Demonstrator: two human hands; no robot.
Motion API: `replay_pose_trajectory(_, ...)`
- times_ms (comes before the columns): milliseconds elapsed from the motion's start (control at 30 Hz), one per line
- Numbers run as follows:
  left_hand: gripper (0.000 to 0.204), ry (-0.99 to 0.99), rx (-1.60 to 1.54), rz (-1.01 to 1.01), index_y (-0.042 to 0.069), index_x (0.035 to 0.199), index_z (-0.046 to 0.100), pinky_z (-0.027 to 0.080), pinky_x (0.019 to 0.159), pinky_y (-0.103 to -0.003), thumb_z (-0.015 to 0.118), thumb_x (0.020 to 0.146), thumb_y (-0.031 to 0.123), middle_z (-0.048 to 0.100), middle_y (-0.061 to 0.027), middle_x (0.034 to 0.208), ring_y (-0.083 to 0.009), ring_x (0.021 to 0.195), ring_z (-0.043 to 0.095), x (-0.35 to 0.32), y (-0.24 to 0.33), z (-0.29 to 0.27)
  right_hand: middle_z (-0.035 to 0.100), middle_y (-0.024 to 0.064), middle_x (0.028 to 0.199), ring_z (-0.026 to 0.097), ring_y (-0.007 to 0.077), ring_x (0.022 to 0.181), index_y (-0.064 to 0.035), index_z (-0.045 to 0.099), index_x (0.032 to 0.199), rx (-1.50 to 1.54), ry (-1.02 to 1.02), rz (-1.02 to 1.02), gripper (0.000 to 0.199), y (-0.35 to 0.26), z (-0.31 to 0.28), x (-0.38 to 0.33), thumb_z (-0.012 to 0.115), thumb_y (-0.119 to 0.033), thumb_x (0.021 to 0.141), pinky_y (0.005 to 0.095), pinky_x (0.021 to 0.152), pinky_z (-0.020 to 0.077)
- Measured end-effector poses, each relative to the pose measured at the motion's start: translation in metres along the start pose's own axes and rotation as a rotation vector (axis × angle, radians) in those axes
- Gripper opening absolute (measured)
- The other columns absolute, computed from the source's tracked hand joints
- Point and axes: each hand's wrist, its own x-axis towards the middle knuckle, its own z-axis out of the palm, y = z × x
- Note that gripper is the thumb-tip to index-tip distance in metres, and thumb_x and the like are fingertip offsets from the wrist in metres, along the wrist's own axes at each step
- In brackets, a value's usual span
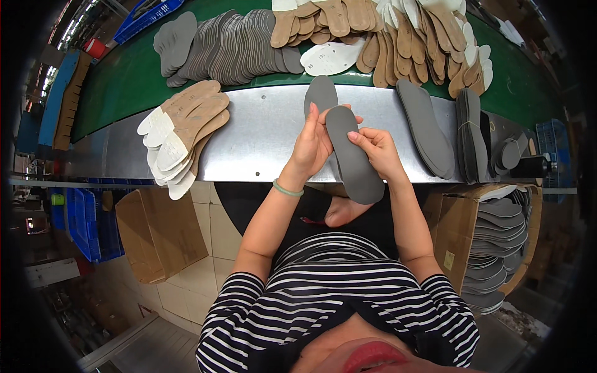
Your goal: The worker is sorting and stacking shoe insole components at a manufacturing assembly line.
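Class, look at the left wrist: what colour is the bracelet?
The bracelet is pale green, best seen in the head view.

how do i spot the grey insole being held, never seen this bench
Start at the metal strip along the near side of the green surface. Over the strip's middle, between the left hand and right hand, a grey insole reaches past the near edge. Unlike the second grey insole showing beyond the left hand, it has the right thumb on its face.
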Motion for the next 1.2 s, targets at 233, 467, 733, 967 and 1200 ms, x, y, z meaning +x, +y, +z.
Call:
replay_pose_trajectory(233, 0.069, 0.021, 0.011, 0.008, -0.002, 0.134, 0.045, 0.047, 0.100, -0.039, 0.019, 0.103, 0.054, 0.060, -0.0202, 0.121, -0.0257, 0.114, 0.059, -0.001, -0.001, 0.003, 0.064, -0.0007, 0.070, 0.055, 0.0026, 0.060, -0.0003, 0.068, 0.083, 0.011, -0.002, 0.009, 0.024, -0.002, 0.001, -0.001, 0.063, -0.020, 0.096, 0.0179, 0.052, 0.0415)
replay_pose_trajectory(467, 0.066, 0.011, -0.012, -0.007, 0.000, 0.136, 0.044, 0.045, 0.102, -0.041, 0.018, 0.104, 0.051, 0.057, -0.0235, 0.126, -0.0275, 0.117, 0.058, -0.002, -0.001, -0.001, 0.062, -0.0021, 0.068, 0.053, 0.0027, 0.059, -0.0010, 0.068, 0.080, 0.002, -0.007, 0.001, 0.025, -0.004, 0.002, -0.003, 0.064, -0.020, 0.095, 0.0185, 0.052, 0.0409)
replay_pose_trajectory(733, 0.066, 0.012, 0.005, 0.009, 0.000, 0.136, 0.044, 0.045, 0.102, -0.041, 0.017, 0.104, 0.051, 0.056, -0.0223, 0.127, -0.0267, 0.117, 0.058, -0.003, -0.003, 0.000, 0.062, -0.0022, 0.068, 0.053, 0.0027, 0.059, -0.0012, 0.068, 0.080, 0.006, -0.008, 0.002, 0.025, -0.006, 0.001, -0.004, 0.065, -0.021, 0.095, 0.0188, 0.052, 0.0407)
replay_pose_trajectory(967, 0.055, 0.054, 0.058, 0.011, 0.000, 0.134, 0.045, 0.049, 0.098, -0.040, 0.029, 0.105, 0.043, 0.057, -0.0214, 0.126, -0.0254, 0.113, 0.060, -0.006, -0.005, 0.000, 0.066, 0.0002, 0.073, 0.056, 0.0035, 0.062, 0.0007, 0.070, 0.086, 0.022, -0.042, 0.013, 0.026, -0.001, 0.000, -0.003, 0.064, -0.023, 0.095, 0.0192, 0.054, 0.0438)
replay_pose_trajectory(1200, 0.041, 0.186, 0.018, -0.014, -0.002, 0.129, 0.046, 0.054, 0.089, -0.042, 0.040, 0.104, 0.030, 0.059, -0.0222, 0.120, -0.0310, 0.103, 0.064, -0.002, -0.002, -0.007, 0.065, 0.0007, 0.071, 0.057, 0.0044, 0.064, -0.0008, 0.064, 0.102, 0.035, -0.086, 0.094, 0.018, 0.000, -0.002, -0.008, 0.067, -0.015, 0.092, 0.0197, 0.058, 0.0445)
